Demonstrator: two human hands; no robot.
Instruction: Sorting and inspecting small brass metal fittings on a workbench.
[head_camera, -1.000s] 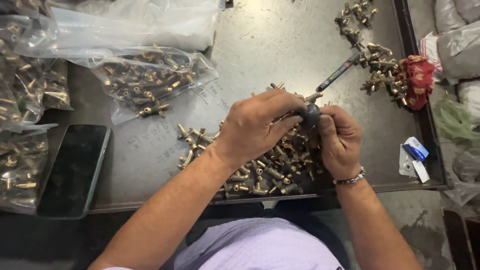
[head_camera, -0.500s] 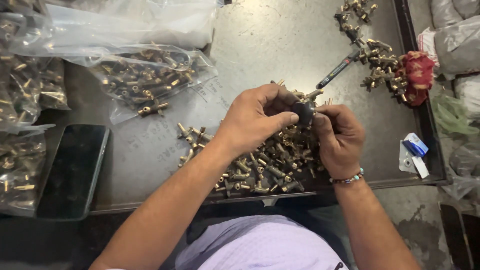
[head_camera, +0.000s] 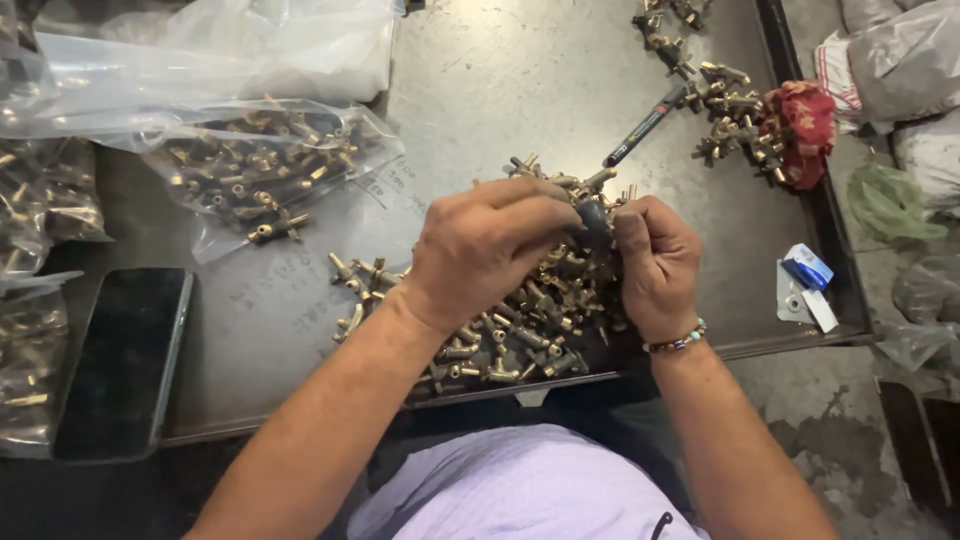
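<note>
Our left hand (head_camera: 490, 250) and right hand (head_camera: 655, 265) meet over the pile (head_camera: 520, 320) of brass fittings at the near edge of the tray (head_camera: 500, 90). Between the two sets of fingertips sits a small dark part (head_camera: 592, 218), pinched from both sides: our left fingers curl closed over it from the left, our right thumb and forefinger close on it from the right. So the part lies directly between our hands, at the fingertips of each, and neither hand is clearly nearer. How much of the part each hand covers we cannot tell, nor which way its long axis runs, since our fingers hide most of it.

The pile lies just beneath and toward us from the hands, spreading left under our left wrist, with a few loose fittings (head_camera: 355, 275) strayed farther left. Beyond our hands, up and to the right, a dark pen-like tool (head_camera: 645, 125) lies slanted on the tray, pointing toward a second cluster of fittings (head_camera: 730, 110) beside a red cloth (head_camera: 800, 125). Far left, a clear bag (head_camera: 265, 165) holds more fittings, and a phone (head_camera: 125, 360) lies flat, well apart from our hands.
</note>
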